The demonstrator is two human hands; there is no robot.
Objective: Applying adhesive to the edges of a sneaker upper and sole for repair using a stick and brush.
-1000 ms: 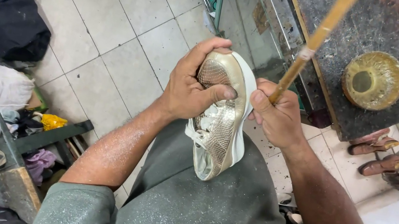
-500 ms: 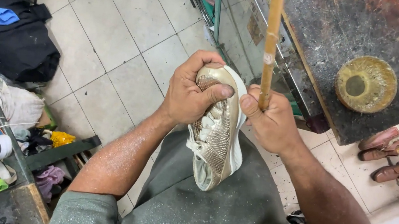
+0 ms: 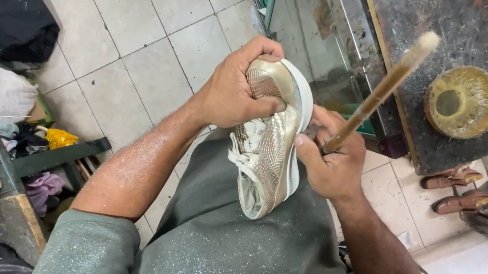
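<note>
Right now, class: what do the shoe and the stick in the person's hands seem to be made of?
Shoe: probably synthetic leather, metallic gold, going by its scaly embossed sheen; white sole looks rubbery. Stick: likely wood, tan, matt and stained, pale at the tip.

A gold metallic sneaker (image 3: 270, 141) with a white sole and white laces is seen at the centre of the frame, held above a grey-green lap. It is turned on its side, the toe toward the top of the frame and the heel opening toward the bottom, with the white sole facing right. Its textured, scale-patterned upper is gripped near the toe by the left hand (image 3: 235, 92).

A long wooden stick (image 3: 380, 91), tan and stained, is held in the right hand (image 3: 330, 162) just right of the sneaker's sole. It is slanted toward the upper right of the frame, its blunt end pointing up.
</note>
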